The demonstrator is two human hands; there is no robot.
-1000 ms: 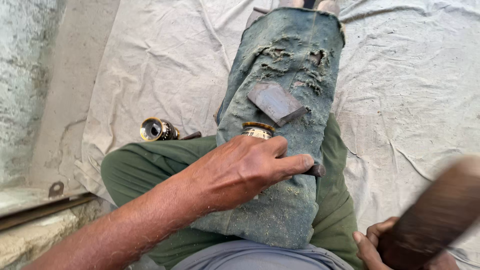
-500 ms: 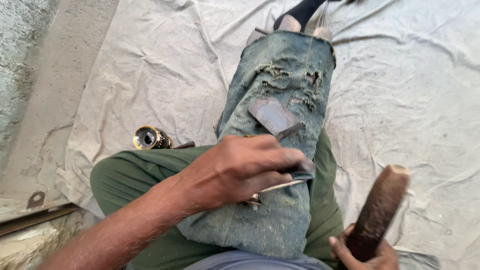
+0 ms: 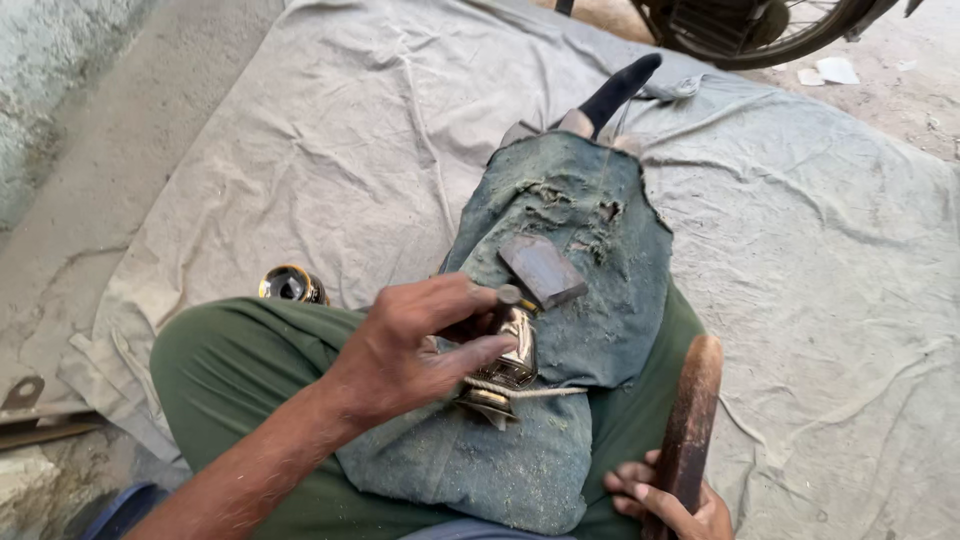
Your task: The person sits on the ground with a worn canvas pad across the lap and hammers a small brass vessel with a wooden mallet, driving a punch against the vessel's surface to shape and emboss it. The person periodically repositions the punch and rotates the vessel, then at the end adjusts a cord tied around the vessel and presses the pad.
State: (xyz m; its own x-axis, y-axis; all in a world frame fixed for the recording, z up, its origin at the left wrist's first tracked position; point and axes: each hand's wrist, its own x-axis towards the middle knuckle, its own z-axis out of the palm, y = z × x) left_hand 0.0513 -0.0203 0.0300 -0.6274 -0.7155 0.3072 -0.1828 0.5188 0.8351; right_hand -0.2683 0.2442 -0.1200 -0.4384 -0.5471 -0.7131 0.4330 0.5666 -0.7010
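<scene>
Left hand [image 3: 420, 345] clamped on small metal fitting [image 3: 505, 365], pressed against denim-padded thigh [image 3: 580, 220] for steadiness. Flat metal block [image 3: 541, 270] at fitting's 12 o'clock. Right hand [image 3: 665, 500] closed round wooden mallet [image 3: 690, 420], 4 o'clock, held upright ready.

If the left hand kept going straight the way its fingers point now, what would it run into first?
The left hand grips a small brass piece and points right, across the lap. Past that piece, its fingers would likely meet the worn denim cloth first, just below the flat metal block, though depth is hard to judge.
</scene>
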